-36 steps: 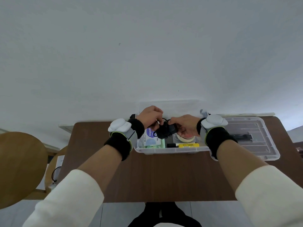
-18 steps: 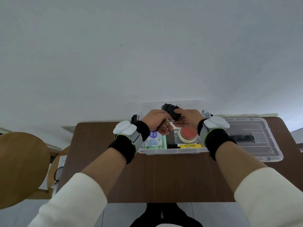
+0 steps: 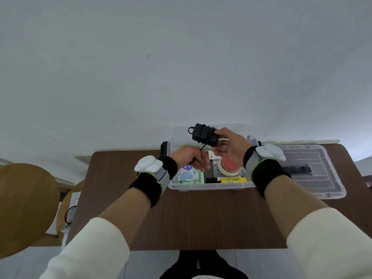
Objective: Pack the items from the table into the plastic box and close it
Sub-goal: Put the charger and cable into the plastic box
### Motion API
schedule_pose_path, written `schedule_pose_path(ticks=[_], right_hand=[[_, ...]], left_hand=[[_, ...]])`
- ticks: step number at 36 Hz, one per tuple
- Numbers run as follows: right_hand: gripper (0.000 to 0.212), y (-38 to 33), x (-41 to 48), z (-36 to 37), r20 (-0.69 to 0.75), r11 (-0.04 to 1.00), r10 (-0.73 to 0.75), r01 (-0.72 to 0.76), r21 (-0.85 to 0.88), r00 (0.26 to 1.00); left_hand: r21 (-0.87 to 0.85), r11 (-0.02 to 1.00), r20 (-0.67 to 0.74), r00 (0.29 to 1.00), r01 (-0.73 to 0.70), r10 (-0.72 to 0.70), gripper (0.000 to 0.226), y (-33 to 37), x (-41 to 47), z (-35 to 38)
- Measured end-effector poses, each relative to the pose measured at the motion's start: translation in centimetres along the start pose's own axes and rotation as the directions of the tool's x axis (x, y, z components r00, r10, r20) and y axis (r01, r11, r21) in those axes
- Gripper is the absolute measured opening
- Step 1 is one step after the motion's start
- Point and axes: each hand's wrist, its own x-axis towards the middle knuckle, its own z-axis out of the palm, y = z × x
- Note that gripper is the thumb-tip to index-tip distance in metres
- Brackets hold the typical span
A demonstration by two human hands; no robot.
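**Adapter held over open box, cord pinched by left hand**

A black adapter (image 3: 205, 134) w/ its cord wound round it is held up above the far side of the box (image 3: 209, 185) by the right hand (image 3: 231, 151); fingers are clamped on the adapter's right end. A strand of cord (image 3: 203, 147) is seen running down from the adapter to the left hand (image 3: 189, 159), whose fingers are closed together on it, low over the box's left-centre part.

The box is clear plastic, set on the brown table (image 3: 201, 218) at the far edge, approx. mid-table. It is open. Inside, seen through the front wall and from above: a green-white pack (image 3: 190, 175) at left, partly hidden by the left hand; a tape roll (image 3: 230, 170) w/ a red disc on top, right of centre; a yellow marker (image 3: 231, 179) w/ black cap laid along the front wall. A small white item w/ a red dot is glimpsed behind the tape; what it is cannot be told.

The lid (image 3: 314, 174) is lying flat on the table just beside the box, to its right, touching or nearly so. A dark latch or handle strip is seen across its middle.

Both wrists are fitted w/ black bands carrying white pods; white sleeves are pushed up the forearms. A wooden chair (image 3: 24, 208) is visible at left, apart from the table.
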Motion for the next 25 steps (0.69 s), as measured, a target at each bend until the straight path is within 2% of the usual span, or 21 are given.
schedule_pose_path(ticks=[7,13,17,19,25], right_hand=[[0.025,0.0,0.1,0.2,0.077,0.999,0.039,-0.041,0.020,0.996],[0.022,-0.1,-0.6,0.0,0.131,0.997,0.081,-0.082,0.003,0.988],[0.017,-0.6,-1.1,-0.1,0.208,0.994,0.099,-0.106,0.024,0.973],[0.014,-1.0,-1.2,-0.2,0.236,0.993,0.117,-0.119,-0.005,0.965],[0.016,-1.1,-1.4,-0.7,0.238,0.973,0.189,-0.150,-0.174,0.953]], left_hand=[[0.115,0.992,0.042,0.998,0.046,-0.051,0.033,0.1,0.3,-0.5],[0.237,0.965,0.062,0.990,0.108,-0.126,0.027,0.5,0.5,-0.9],[0.342,0.931,0.043,0.987,0.129,-0.153,0.040,0.0,0.4,-1.9],[0.332,0.930,0.021,0.985,0.156,-0.173,0.045,-0.2,0.3,-2.5],[0.166,0.974,-0.102,0.985,0.154,-0.139,0.027,-0.2,0.3,-3.2]])
